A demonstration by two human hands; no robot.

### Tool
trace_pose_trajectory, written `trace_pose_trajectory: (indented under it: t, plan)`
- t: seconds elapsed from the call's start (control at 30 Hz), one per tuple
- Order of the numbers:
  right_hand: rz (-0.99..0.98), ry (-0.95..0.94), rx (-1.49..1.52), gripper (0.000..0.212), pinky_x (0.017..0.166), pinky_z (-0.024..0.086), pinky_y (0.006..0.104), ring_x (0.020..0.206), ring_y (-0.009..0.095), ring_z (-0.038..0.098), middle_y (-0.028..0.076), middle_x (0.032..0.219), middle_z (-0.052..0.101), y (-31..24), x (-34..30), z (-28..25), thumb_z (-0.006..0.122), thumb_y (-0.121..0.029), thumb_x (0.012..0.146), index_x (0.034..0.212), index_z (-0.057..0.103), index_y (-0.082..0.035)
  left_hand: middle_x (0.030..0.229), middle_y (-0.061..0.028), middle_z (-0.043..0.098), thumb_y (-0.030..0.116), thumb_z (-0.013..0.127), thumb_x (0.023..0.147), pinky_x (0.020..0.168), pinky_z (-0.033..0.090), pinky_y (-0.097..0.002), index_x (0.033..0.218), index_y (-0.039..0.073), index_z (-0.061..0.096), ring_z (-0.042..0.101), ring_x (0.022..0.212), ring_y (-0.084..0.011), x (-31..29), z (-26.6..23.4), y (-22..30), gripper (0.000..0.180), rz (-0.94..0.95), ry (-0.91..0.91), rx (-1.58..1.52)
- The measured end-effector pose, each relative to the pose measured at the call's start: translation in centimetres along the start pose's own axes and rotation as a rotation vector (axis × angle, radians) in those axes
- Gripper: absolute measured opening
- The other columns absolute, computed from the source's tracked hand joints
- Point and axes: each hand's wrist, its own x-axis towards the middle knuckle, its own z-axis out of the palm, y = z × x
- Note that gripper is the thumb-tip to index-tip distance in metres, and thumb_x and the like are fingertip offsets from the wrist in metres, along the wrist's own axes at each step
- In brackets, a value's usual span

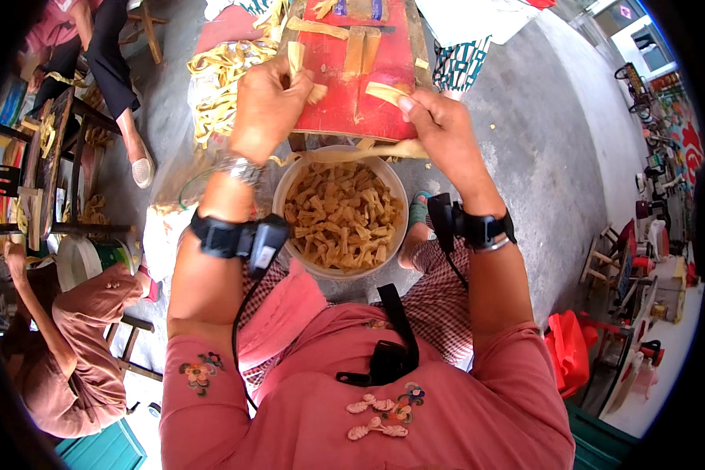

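My left hand (pixel 268 98) is closed around a short, pale yellow strip (pixel 296 56) that looks like tofu skin; ends stick out above and below the fingers. Between thumb and fingers, my right hand (pixel 446 129) pinches another flat yellow strip (pixel 385 93). Both hands hover over the near part of a red board (pixel 329 117). On that board stands a small wooden block (pixel 360 51) beside a dark, thin bar. A longer strip (pixel 360 154) stretches below the board's near edge, over the far rim of a white tub (pixel 404 196). Many short yellow-brown pieces (pixel 341 215) fill the tub.
Left of the board lies a heap of loose yellow strips (pixel 215 98). Two other people sit at the left, near a dark wooden bench (pixel 63 172). A red plastic bag (pixel 568 352) and several stools stand at the right. White cloth (pixel 478 19) is beyond the board.
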Motion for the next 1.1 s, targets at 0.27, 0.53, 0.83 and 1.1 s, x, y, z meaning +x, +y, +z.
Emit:
trace_pose_trajectory:
  t: [0.27,0.53,0.83,1.1]
  plan:
    - [0.114,-0.123,0.496,0.023,0.053,0.035,0.0202,0.059,0.005,0.043,-0.002,0.065,0.046,-5.8,-3.0,-0.5,0.053,-0.02,0.095,0.083,0.056,0.0,0.064,0.0003,0.056,0.025,0.059,0.091,0.042,0.041,-0.0191,0.094,0.002,0.063,0.048,0.047,-0.0056,-6.8,0.4,1.0,0.023,-0.248,-0.873,-0.224]
    - [-0.086,-0.574,0.471,0.023,0.056,0.043,0.0282,0.059,0.014,0.054,0.006,0.065,0.053,-8.1,-6.1,2.0,0.052,-0.022,0.093,0.087,0.057,-0.001,0.098,-0.013,0.061,0.03,0.045,0.094,0.083,0.049,-0.0359,0.104,-0.002,0.056,0.06,0.089,-0.0224,-9.0,1.2,-1.3,0.035,-0.41,-0.669,-0.794]
    - [0.126,-0.169,0.834,0.023,0.062,0.047,0.0274,0.07,0.014,0.06,0.006,0.082,0.063,-7.7,-7.3,2.7,0.046,-0.02,0.096,0.092,0.056,0.0,0.057,0.0016,0.046,0.019,0.047,0.089,0.043,0.036,-0.0223,0.075,0.004,0.054,0.044,0.048,-0.0059,-9.3,-0.7,1.7,0.021,-0.427,-0.67,-0.703]
    - [0.372,-0.129,0.72,0.024,0.054,0.036,0.0197,0.06,0.003,0.045,-0.004,0.072,0.052,-7.1,-5.8,3.7,0.048,-0.024,0.095,0.096,0.059,-0.003,0.062,-0.0037,0.05,0.01,0.056,0.086,0.047,0.039,-0.0226,0.079,0.003,0.056,0.051,0.056,-0.0129,-8.8,-2.2,3.7,0.01,0.094,-0.589,-0.333]
